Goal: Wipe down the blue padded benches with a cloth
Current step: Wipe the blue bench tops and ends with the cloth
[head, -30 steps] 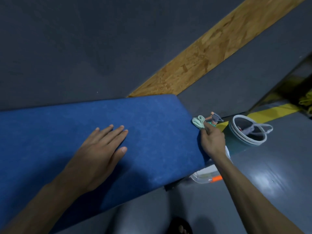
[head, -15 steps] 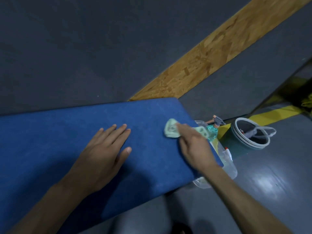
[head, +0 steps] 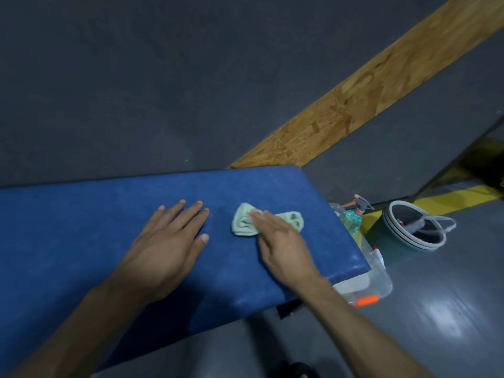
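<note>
One head-worn wide-angle view looks forward and steeply down from above, close over the blue padded bench (head: 81, 241), which crosses the lower frame. Both forearms enter from the bottom edge. The grey wall fills the top, the floor (head: 450, 309) the right.

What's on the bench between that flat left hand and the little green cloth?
Nothing: in the head view only bare blue bench padding shows between the left hand and the cloth under the right hand.
</note>
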Tool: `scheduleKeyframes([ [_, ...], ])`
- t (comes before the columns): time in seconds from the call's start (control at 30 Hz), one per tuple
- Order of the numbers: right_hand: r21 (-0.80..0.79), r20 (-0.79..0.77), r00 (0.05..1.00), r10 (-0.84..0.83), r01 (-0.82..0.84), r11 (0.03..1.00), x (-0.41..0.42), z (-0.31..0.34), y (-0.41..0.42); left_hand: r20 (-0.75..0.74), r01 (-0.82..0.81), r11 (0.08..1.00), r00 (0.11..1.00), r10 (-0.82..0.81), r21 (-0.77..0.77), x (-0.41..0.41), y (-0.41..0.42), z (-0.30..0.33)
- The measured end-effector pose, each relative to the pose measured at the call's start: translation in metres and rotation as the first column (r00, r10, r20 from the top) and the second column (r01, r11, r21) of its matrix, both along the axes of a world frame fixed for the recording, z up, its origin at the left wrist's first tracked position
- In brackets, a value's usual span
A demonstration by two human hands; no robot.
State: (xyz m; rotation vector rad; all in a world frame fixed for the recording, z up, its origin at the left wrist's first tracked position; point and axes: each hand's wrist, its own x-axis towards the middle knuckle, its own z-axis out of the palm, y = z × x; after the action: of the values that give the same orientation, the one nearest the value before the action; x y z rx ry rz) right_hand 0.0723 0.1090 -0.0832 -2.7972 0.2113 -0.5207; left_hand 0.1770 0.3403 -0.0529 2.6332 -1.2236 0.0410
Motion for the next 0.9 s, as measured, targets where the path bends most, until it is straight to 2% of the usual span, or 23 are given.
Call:
scheduleKeyframes([
  [0.1, -0.006, -0.02, 0.971, -0.238, 0.237, 0.971, -0.015, 0.006, -0.055, -0.021, 0.014, 1.0, 1.0, -0.014, -0.012, -0.011, 0.009, 0.012],
  [0.2, -0.022, -0.028, 0.922, -0.386, 0.385, 0.923, -0.012, 0.008, -0.047, -0.063, 0.024, 1.0, 0.998, -0.024, -0.001, -0.021, 0.02, 0.02],
  [0.3, -0.01, 0.051, 0.935, -0.35, 0.351, 0.936, 0.004, 0.001, 0.016, -0.074, 0.021, 1.0, 0.997, -0.02, 0.017, -0.028, 0.028, 0.022],
  [0.4, -0.033, 0.114, 0.973, -0.199, 0.204, 0.978, 0.0, -0.003, 0.071, -0.093, 0.011, 0.998, 0.996, -0.006, 0.055, -0.031, 0.039, 0.019],
  [0.53, -0.058, 0.04, 0.998, -0.048, 0.05, 0.997, -0.019, 0.001, 0.053, -0.09, -0.006, 0.995, 0.996, 0.016, 0.102, -0.039, 0.049, 0.024],
  [0.6, -0.098, -0.014, 0.998, -0.066, 0.064, 0.993, -0.03, 0.0, 0.024, -0.084, -0.015, 0.993, 0.996, 0.025, 0.12, -0.041, 0.047, 0.028],
  [0.73, -0.046, -0.03, 0.966, -0.258, 0.257, 0.965, -0.055, -0.009, -0.038, -0.083, -0.018, 0.992, 0.996, 0.029, 0.126, -0.048, 0.051, 0.029],
  [0.9, 0.073, 0.059, 0.942, -0.329, 0.325, 0.943, -0.046, -0.01, -0.027, -0.091, -0.025, 0.982, 0.995, 0.043, 0.186, -0.055, 0.043, 0.035],
])
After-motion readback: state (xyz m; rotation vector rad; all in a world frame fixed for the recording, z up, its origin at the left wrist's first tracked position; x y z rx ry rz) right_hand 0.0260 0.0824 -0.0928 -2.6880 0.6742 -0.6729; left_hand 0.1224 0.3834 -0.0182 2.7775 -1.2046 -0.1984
